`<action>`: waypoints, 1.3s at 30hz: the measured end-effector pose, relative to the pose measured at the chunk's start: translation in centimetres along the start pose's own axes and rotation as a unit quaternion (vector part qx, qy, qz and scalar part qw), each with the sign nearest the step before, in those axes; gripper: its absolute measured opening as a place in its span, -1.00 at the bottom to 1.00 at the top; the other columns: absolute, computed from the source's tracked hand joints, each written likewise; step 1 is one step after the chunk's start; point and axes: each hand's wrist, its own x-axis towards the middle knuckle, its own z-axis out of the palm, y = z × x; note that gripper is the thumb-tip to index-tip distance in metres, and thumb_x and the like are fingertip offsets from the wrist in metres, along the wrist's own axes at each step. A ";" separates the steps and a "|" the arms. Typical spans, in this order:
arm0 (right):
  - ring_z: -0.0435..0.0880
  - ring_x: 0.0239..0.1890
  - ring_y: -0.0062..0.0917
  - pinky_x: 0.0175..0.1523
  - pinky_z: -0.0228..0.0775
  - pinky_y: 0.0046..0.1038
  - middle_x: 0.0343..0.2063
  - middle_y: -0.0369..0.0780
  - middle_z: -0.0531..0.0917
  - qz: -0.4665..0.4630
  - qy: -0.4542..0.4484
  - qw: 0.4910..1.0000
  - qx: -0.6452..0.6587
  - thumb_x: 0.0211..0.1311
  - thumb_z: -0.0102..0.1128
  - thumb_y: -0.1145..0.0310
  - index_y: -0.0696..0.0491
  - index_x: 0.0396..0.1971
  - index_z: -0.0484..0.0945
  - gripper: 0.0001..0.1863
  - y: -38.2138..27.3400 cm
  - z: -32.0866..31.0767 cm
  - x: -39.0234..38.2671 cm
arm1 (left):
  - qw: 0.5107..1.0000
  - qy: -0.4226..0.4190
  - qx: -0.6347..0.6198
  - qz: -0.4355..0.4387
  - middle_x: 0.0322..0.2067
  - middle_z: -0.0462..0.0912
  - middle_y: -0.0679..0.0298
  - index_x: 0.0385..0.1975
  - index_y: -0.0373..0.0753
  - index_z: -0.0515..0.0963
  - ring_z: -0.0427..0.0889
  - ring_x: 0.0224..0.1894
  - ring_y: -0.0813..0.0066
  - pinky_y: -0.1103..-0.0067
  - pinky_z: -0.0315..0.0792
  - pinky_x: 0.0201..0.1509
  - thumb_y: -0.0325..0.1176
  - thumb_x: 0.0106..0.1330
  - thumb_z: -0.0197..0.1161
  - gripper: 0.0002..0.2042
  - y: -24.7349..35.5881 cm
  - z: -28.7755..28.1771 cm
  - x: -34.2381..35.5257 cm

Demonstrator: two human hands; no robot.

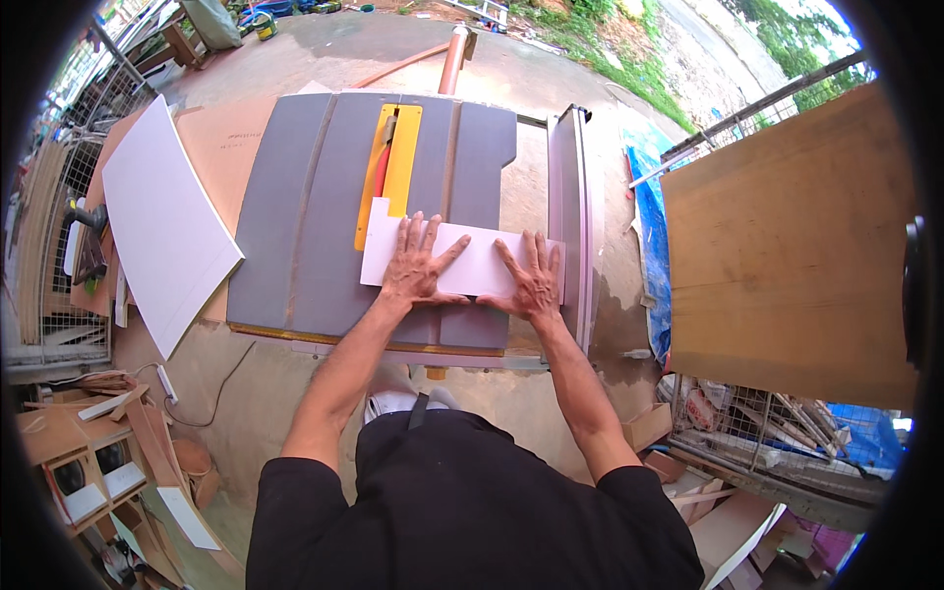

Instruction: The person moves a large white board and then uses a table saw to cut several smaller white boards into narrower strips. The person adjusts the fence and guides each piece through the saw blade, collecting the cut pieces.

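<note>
A white board (480, 260) with a notch cut into its far left corner lies flat on the grey table saw top (344, 216). My left hand (417, 267) presses on its left half, fingers spread. Flat on the board's right end is my right hand (533, 285), its fingers also apart. The yellow throat plate (409, 152) runs away from the board's far left part, with a red piece (381, 169) standing in its slot. On the right, the board's end meets or nearly meets the long rip fence (573, 226). The saw blade itself I cannot make out.
A large white panel (167, 216) leans over brown sheets (221, 147) to the left. A big brown board (792, 246) stands at right beside a blue tarp (649, 226). Wood offcuts (108, 433) crowd the lower left; a cable (221, 398) lies on the floor.
</note>
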 end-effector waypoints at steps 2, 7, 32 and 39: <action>0.11 0.76 0.23 0.75 -0.31 0.47 0.68 0.22 0.28 -0.005 0.000 1.000 0.012 -0.17 0.35 -0.86 -0.43 0.72 0.38 0.40 0.0 0.0 0.1 | 1.000 0.004 -0.001 0.004 0.68 0.22 -0.26 0.76 0.47 0.26 0.04 0.73 -0.54 -0.28 -0.29 0.82 0.83 -0.06 0.31 0.26 0.0 0.0 0.0; 0.10 0.78 0.18 0.77 -0.31 0.43 0.69 0.22 0.26 0.003 -0.014 1.000 0.011 -0.21 0.48 -0.77 -0.41 0.72 0.39 0.40 -0.4 -0.2 0.4 | 1.000 0.017 0.004 -0.006 0.68 0.24 -0.27 0.77 0.47 0.22 0.06 0.72 -0.54 -0.30 -0.21 0.81 0.86 -0.07 0.27 0.28 -0.1 0.1 -0.3; 0.16 0.75 0.16 0.73 -0.17 0.43 0.70 0.16 0.28 -0.004 -0.003 1.000 -0.005 -0.25 0.67 -0.62 -0.38 0.70 0.42 0.39 -0.2 0.4 0.4 | 1.000 0.016 0.004 -0.006 0.70 0.18 -0.28 0.79 0.46 0.17 0.05 0.72 -0.58 -0.28 -0.21 0.81 0.87 -0.06 0.23 0.30 -0.4 0.3 -0.4; 0.16 0.76 0.15 0.74 -0.17 0.40 0.69 0.17 0.28 -0.006 0.004 1.000 -0.008 -0.23 0.64 -0.65 -0.37 0.71 0.40 0.40 -0.1 0.6 0.5 | 1.000 0.008 0.013 -0.010 0.70 0.17 -0.28 0.79 0.45 0.16 0.04 0.72 -0.58 -0.30 -0.20 0.80 0.88 -0.07 0.22 0.31 -0.4 0.6 -0.4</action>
